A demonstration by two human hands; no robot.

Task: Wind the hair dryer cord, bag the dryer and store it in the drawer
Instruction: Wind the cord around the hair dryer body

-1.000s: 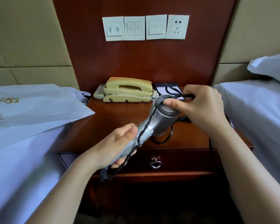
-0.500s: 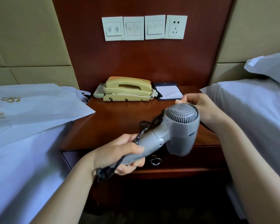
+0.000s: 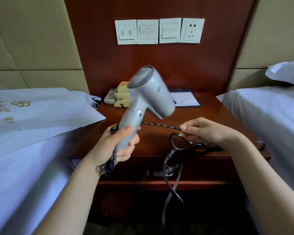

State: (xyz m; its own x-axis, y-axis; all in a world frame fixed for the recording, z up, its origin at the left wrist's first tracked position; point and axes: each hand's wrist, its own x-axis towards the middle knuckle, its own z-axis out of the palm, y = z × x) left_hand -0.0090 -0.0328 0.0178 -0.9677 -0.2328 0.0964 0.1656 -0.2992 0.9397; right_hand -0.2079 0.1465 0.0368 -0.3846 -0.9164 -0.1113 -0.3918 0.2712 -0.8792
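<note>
Cord (image 3: 161, 124) winding under way | left hand (image 3: 120, 146) grips hair dryer (image 3: 149, 94) by its handle | right hand (image 3: 205, 133) pinches twisted length | advice: keep it taut, lay loops evenly round handle

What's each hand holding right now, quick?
Left hand: closed around the handle of the hair dryer.
Right hand: closed, pinching the cord, with loose loops hanging below it.

Soft, even light fills the room, leaving a faint sheen on the bench (image 3: 202, 119) top. The hair dryer (image 3: 148, 97) head and the cord (image 3: 160, 124) dangling toward 6 o'clock smear with motion blur. Deep shadow sits under the bench, and wide-angle bending warps the edges.
</note>
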